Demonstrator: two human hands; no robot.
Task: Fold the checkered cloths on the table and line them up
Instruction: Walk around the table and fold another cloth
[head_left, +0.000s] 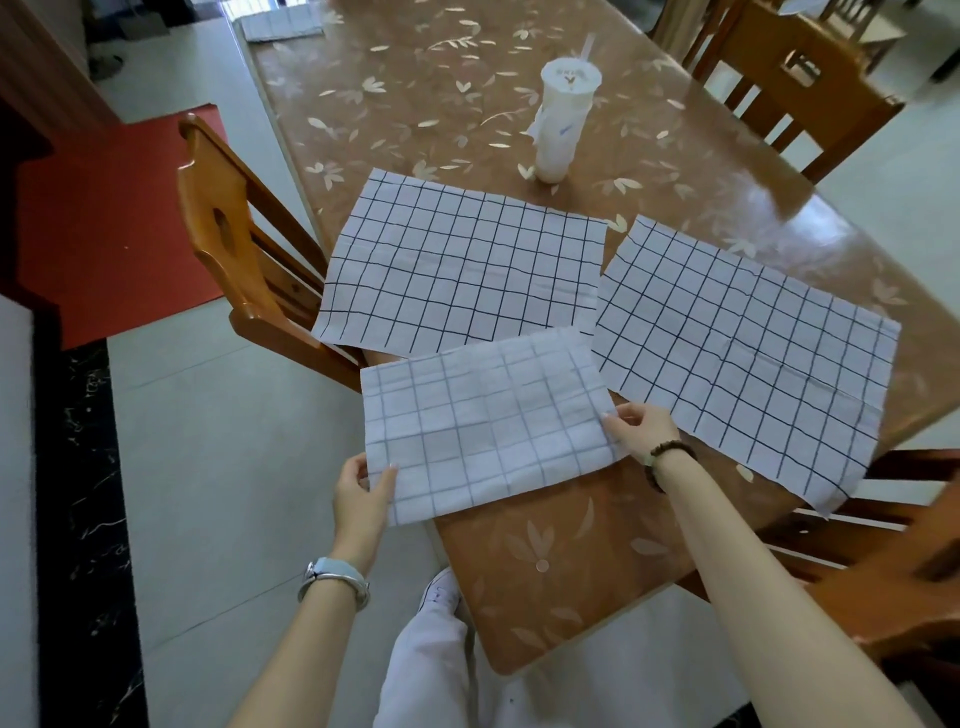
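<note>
Both forearms reach forward. Left hand pinches near-left corner of folded checkered cloth, right hand fingers pinch its right edge, cloth over counter near-left corner.

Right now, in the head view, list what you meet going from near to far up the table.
held cloth → flat cloth behind it → white cup → far-corner cloth. The right cloth overlaps the first two in depth, so it is left out.

Wooden chairs, pale tiled floor
</note>
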